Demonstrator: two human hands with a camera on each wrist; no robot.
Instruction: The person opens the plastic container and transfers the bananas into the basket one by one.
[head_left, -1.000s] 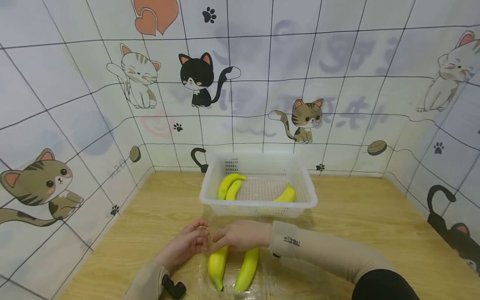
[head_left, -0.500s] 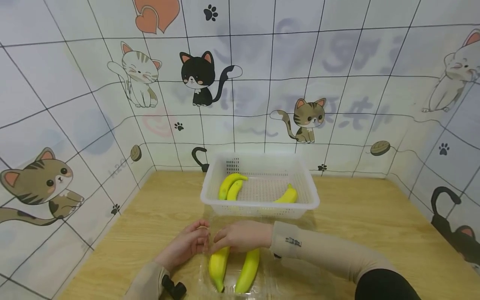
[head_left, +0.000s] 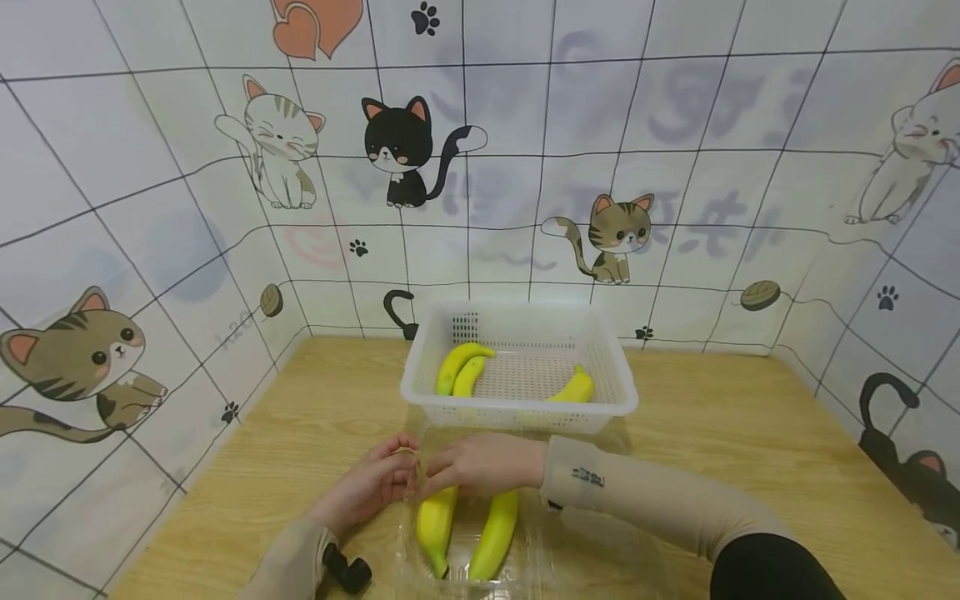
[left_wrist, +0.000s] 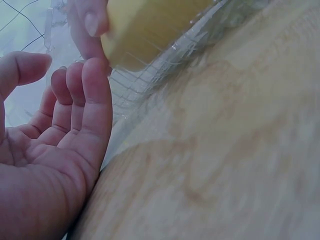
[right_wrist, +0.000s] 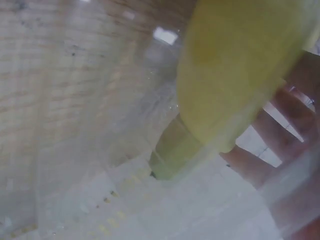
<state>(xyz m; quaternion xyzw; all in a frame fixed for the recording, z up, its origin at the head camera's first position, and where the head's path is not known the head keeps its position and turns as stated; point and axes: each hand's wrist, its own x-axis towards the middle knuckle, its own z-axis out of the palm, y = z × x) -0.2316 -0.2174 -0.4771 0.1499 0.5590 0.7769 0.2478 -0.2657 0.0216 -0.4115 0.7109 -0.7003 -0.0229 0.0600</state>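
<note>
Two yellow bananas lie side by side in a clear plastic clamshell container (head_left: 538, 554). My right hand (head_left: 483, 463) reaches across from the right and holds the far end of the left banana (head_left: 433, 533); its fingertips are partly hidden. The right banana (head_left: 495, 537) extends beneath that wrist. Beside the container's left wall is my left hand (head_left: 372, 483), palm turned inward and fingers loosely bent. The left wrist view shows the left fingers (left_wrist: 95, 100) against the clear wall, close to the right hand's fingertips, with nothing in their grasp.
Behind the container stands a white perforated basket (head_left: 517, 406). Inside it are two bananas (head_left: 463, 367) on the left and another banana (head_left: 574, 387) on the right. A wooden tabletop (head_left: 712, 417) surrounds them, bounded by cat-patterned walls (head_left: 495, 208).
The head view has shifted slightly. Both hands and the bananas stay essentially where they were.
</note>
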